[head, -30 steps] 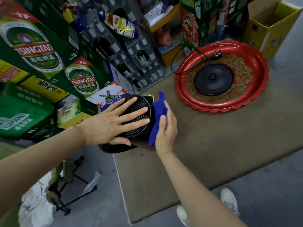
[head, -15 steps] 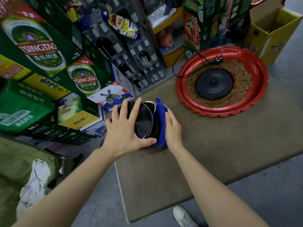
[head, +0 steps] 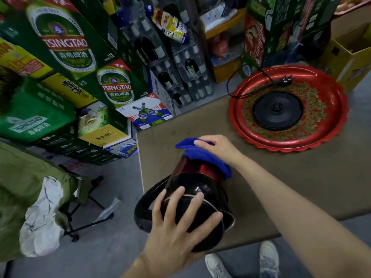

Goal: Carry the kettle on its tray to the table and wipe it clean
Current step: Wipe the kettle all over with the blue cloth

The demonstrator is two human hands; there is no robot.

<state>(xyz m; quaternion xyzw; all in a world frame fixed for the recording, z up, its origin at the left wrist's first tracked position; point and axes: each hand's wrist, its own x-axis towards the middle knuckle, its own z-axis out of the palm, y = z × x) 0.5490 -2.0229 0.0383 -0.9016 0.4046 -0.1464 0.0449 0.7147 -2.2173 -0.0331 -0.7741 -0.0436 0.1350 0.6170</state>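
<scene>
— Where is the kettle sitting?

— A dark glossy kettle [head: 192, 189] is lying tilted on its side at the near left corner of the brown counter [head: 281, 187], its lid end pointing toward the viewer and its loop handle [head: 144, 205] hanging past the counter's edge.

— What are the hands doing?

— The left hand [head: 176, 227] is spreading over the lid end, its fingers [head: 174, 203] curling around it and gripping. The right hand [head: 218, 149] is pressing a blue cloth [head: 202, 155] against the kettle's far end, its fingers bending over the cloth and holding it.

— And around it?

— A red scalloped tray [head: 333, 125] is resting on the far right of the counter, well apart, carrying the black round kettle base [head: 277, 111] and its cord [head: 236, 81]. Green beer cartons [head: 66, 47] are standing stacked to the left.
</scene>
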